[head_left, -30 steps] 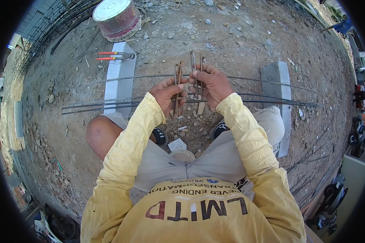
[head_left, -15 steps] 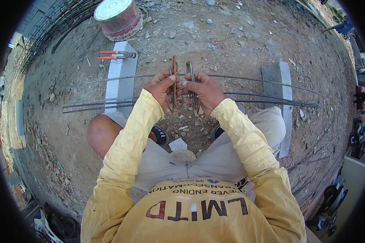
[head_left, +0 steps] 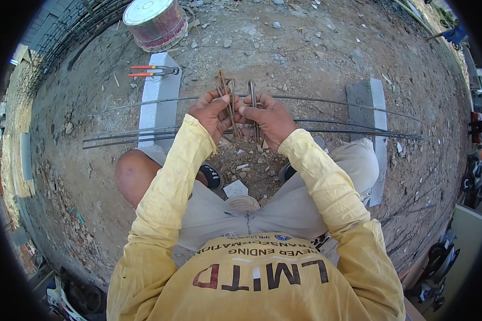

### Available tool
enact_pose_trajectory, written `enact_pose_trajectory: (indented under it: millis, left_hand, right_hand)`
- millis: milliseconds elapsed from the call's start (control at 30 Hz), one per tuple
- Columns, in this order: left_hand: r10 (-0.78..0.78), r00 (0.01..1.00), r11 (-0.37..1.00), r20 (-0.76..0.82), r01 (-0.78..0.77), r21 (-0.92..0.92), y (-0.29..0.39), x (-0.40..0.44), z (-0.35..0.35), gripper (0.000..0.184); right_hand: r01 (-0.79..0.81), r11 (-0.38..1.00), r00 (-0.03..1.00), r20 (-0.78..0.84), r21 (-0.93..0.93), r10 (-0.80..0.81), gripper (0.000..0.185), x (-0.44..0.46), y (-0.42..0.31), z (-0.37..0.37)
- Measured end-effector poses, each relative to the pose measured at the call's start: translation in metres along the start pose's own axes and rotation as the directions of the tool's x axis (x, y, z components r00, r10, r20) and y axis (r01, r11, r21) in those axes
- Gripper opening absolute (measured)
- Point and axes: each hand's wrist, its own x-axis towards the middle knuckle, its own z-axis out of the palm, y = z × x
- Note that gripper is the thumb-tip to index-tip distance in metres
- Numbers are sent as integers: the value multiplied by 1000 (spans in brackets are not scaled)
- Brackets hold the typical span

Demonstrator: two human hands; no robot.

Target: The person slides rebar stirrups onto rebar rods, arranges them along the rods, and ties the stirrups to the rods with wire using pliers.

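Note:
In front of my knees, my left hand [head_left: 211,113] is closed on several rusty rebar stirrups [head_left: 223,84], their upper ends leaning left and slightly fanned apart. Close beside it, my right hand [head_left: 270,119] grips a greyer rebar stirrup [head_left: 252,90] that stands nearly upright. The fingertips of both hands almost meet; whether they touch I cannot tell. Under and behind the hands run long steel bars [head_left: 332,130], laid across a left block [head_left: 154,115] and a right block [head_left: 378,101]. The fingers partly hide the stirrups' middles.
Pincers with red handles [head_left: 154,70] lie on the left block's far end. A paint-stained bucket [head_left: 156,27] stands beyond it. Stones litter the dirt ground [head_left: 300,59]. A white tile piece [head_left: 235,189] lies between my feet. Thin bars lie on the ground at right.
The stirrups in my left hand have tilted further left at the top and spread apart a little. My right hand and its stirrup have hardly moved.

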Motion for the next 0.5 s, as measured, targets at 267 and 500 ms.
enact_pose_trajectory:
  millis: [267,500]
  left_hand:
    - [-19,999,999,-30,18,-44,1,-2,5,18]
    - [-27,999,998,28,29,-58,-5,-2,8,24]
  right_hand:
    - [60,991,998,14,-117,-59,33,1,4,-2]
    - [338,697,913,41,-632,-405,37,6,19,0]
